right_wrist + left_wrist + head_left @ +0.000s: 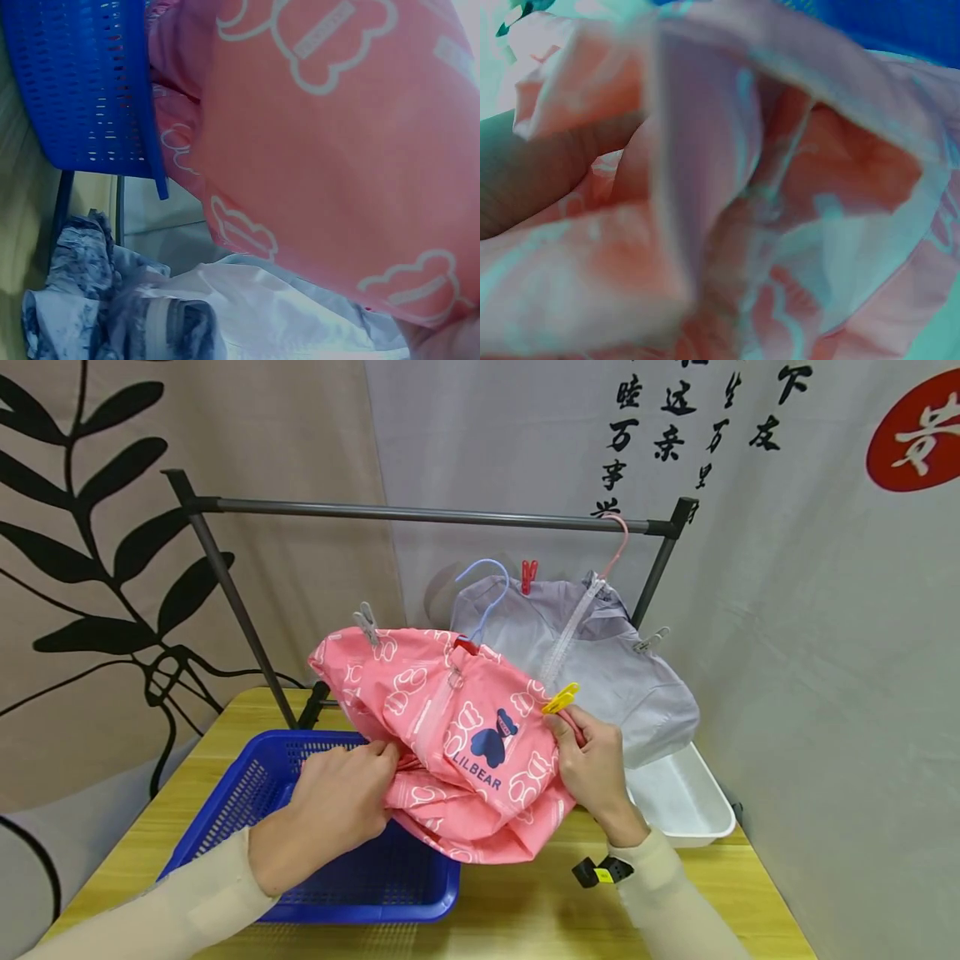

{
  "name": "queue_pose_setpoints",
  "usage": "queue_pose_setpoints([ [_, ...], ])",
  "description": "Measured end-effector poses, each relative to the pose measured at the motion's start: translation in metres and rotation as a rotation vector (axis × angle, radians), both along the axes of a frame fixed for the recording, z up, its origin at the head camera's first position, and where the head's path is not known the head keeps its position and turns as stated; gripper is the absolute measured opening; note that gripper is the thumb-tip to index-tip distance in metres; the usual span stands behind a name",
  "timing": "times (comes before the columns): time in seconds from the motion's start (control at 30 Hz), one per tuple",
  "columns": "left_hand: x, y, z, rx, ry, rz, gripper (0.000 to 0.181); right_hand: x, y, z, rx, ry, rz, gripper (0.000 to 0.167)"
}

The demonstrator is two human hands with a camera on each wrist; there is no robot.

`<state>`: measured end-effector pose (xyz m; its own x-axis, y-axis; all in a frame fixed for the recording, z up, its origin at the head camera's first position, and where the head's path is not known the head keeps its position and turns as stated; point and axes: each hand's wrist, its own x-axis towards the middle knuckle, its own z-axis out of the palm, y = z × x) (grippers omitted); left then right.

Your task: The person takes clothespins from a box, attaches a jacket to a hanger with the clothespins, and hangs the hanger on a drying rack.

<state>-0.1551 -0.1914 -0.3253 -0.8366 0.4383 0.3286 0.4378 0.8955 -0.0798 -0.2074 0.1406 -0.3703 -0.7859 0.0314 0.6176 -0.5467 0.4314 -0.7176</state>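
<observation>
A pink hooded-looking jacket [442, 718] with white bear outlines hangs between both hands, above the blue basket. From its neck rises the hook of a blue hanger [495, 602], apart from the bar. A grey clothespin [367, 623] clips one shoulder; a yellow clothespin [561, 698] sits at the other. My left hand [341, 806] grips the jacket's left side, its fingertips hidden in folds; a finger [540, 169] shows among pink cloth in the left wrist view. Just below the yellow clothespin, my right hand [596, 768] pinches the jacket's right shoulder edge.
Behind, a grey jacket [660, 693] hangs by a pink hanger [617, 545] from the dark rack bar [420, 513]. On it are a red clothespin [528, 577] and a grey one. A blue basket [255, 910] stands left, a white tray [693, 802] right, on the wooden table [525, 918].
</observation>
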Motion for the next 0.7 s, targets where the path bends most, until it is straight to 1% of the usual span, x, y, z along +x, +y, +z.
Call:
queue_pose_setpoints([
  [0.13,0.0,0.0,0.011,0.031,0.016,0.022,0.04,-0.001,0.003,0.004,0.014,0.032,-0.045,0.015],
  [0.2,-0.001,0.001,0.014,0.053,0.033,0.03,0.043,0.0,0.005,0.007,0.007,0.042,-0.054,0.015],
  [0.27,-0.002,0.002,0.016,0.075,0.051,0.033,0.047,0.0,0.006,0.01,0.0,0.053,-0.056,0.015],
  [0.37,-0.004,0.005,0.015,0.113,0.074,0.031,0.054,0.0,0.01,0.015,0.008,0.078,-0.065,0.016],
  [0.47,-0.006,0.009,0.013,0.166,0.091,0.009,0.059,0.0,0.014,0.019,0.031,0.098,-0.089,0.015],
  [0.53,-0.008,0.012,0.011,0.205,0.105,-0.021,0.061,0.0,0.018,0.022,0.04,0.104,-0.104,0.015],
  [0.7,-0.015,0.022,0.006,0.27,0.137,-0.091,0.058,-0.001,0.029,0.029,0.049,0.112,-0.137,0.013],
])
